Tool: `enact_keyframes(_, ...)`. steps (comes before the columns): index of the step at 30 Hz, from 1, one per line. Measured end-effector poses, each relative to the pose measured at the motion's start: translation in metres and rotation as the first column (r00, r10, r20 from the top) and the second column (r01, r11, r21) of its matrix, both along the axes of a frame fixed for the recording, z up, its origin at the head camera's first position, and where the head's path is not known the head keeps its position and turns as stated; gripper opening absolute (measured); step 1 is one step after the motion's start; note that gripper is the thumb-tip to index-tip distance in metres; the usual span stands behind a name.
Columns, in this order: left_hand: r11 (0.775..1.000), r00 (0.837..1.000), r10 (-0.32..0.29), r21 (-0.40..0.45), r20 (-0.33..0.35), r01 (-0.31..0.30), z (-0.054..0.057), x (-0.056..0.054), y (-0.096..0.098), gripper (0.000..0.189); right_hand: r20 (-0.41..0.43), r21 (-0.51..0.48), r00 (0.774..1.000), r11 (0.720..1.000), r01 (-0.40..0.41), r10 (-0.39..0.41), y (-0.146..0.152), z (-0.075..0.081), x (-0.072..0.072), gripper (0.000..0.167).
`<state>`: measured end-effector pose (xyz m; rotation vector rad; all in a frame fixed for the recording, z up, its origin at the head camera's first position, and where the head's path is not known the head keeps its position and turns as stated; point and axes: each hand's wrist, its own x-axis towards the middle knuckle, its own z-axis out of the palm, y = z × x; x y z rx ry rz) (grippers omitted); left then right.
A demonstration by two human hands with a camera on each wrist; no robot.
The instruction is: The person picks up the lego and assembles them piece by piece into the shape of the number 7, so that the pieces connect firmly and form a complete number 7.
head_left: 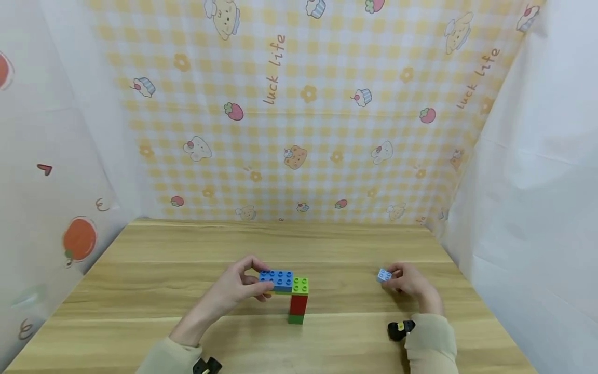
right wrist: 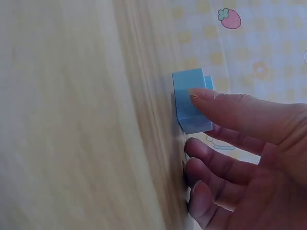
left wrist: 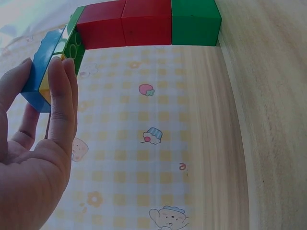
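My left hand [head_left: 232,284] holds a blue building brick [head_left: 276,281] at the overhanging left end of a small stack, thumb on one side and fingers on the other. A yellow brick [left wrist: 45,86] lies beneath the blue one, partly covered by the fingers. To the right, a lime green brick [head_left: 300,285] tops an upright column of red bricks [head_left: 298,305] on a green brick [head_left: 296,319]. Further right, my right hand [head_left: 411,283] pinches a light blue brick [right wrist: 189,96] between thumb and index finger, low by the table; I cannot tell whether it touches.
The wooden table [head_left: 345,337] runs back to a yellow checked curtain [head_left: 308,130]. White sheets hang on the left and right sides. A black wrist device [head_left: 401,330] sits by the right sleeve, and another [head_left: 207,365] by the left sleeve.
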<state>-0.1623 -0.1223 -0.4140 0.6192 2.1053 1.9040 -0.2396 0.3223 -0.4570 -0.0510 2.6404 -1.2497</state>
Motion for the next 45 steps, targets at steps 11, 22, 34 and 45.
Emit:
enact_keyframes(11,1.0,1.0,-0.007,0.006,-0.005,0.007,-0.003,0.0,0.001,0.036,-0.043,0.026,0.999,1.0,0.001,0.0,-0.005,0.01,0.004,0.031)
enact_keyframes(22,1.0,1.0,-0.006,0.014,-0.01,0.006,-0.003,-0.002,0.001,0.035,-0.225,0.033,0.971,0.997,-0.073,0.078,-0.012,0.035,0.007,0.037)
enact_keyframes(34,1.0,1.0,-0.001,0.003,-0.007,0.001,-0.002,-0.001,0.0,0.036,-0.364,0.019,0.927,0.996,-0.086,0.087,-0.031,0.062,0.018,0.038)
enact_keyframes(45,1.0,1.0,0.005,0.006,-0.008,-0.005,-0.001,0.001,0.0,0.036,-0.428,-0.021,0.893,0.986,-0.166,0.141,-0.053,0.077,0.027,0.033)
